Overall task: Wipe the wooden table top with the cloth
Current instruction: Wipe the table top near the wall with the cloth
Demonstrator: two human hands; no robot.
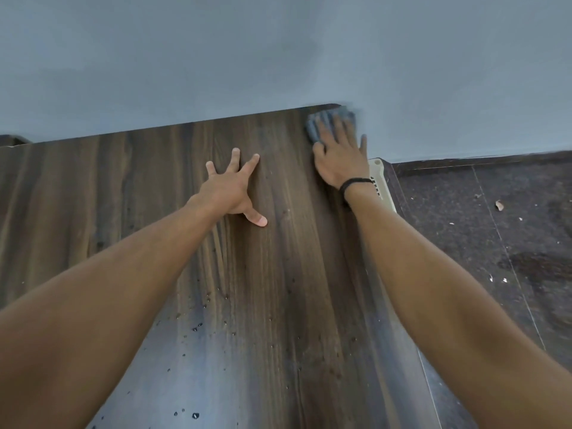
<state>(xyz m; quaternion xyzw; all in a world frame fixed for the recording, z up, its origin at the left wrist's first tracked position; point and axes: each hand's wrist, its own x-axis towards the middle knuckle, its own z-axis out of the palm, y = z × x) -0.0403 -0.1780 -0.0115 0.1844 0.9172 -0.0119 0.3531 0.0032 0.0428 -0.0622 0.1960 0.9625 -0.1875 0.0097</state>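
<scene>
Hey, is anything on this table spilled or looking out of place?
Yes. Small droplets are scattered over the near part of the table, away from the cloth that the right hand presses flat at the far corner. Pale scraps also litter the floor.

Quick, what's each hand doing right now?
Left hand: open, fingers spread, resting on the wooden table top.
Right hand: open, straight fingers pressing the grey cloth down.

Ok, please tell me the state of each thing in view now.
Dark wooden table top: drops scattered on the near part.
Grey cloth: flat at the far right corner, under the fingers.
Right hand: straight fingers press the cloth.
Left hand: spread, resting on the table top.
</scene>
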